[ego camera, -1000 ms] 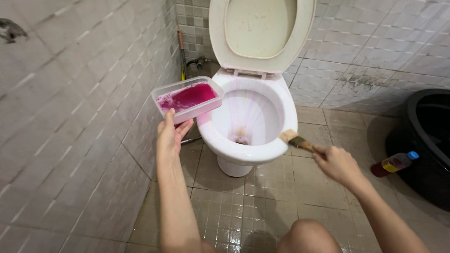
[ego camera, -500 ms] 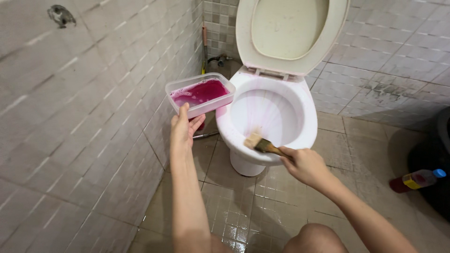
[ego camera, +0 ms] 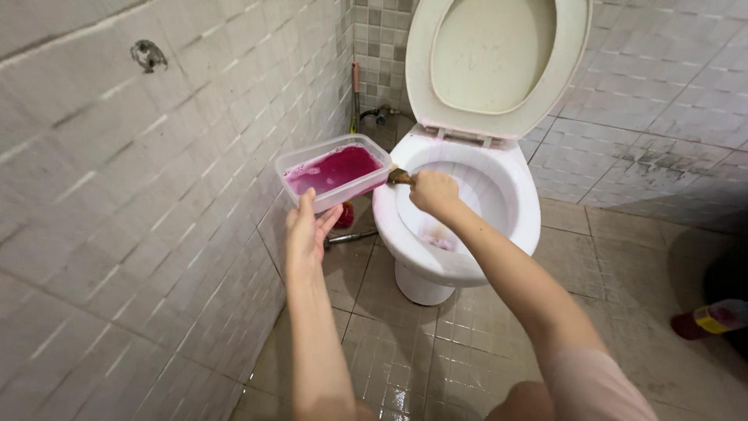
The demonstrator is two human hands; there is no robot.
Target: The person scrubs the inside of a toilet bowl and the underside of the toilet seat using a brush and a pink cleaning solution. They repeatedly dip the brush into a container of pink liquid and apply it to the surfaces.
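My left hand (ego camera: 308,228) holds up a clear plastic tub (ego camera: 332,171) of pink liquid, beside the left side of a white toilet bowl (ego camera: 510,206). My right hand (ego camera: 433,191) grips a wooden-handled paintbrush (ego camera: 400,177) and reaches across the bowl's left rim. The brush head points at the tub's right edge and is mostly hidden by my hand and the tub wall. Pink streaks run down inside the bowl. The seat and lid (ego camera: 499,58) stand raised against the back wall.
A tiled wall (ego camera: 140,203) runs close along the left. A water valve and hose (ego camera: 372,115) sit in the back corner. A bottle of red liquid with a yellow label (ego camera: 713,320) lies on the floor at the right. My knee shows at the bottom.
My right hand swung the paintbrush from the bowl's right rim, past its front rim, over to the tub of pink liquid. The view shifted right, and the tub stayed held up.
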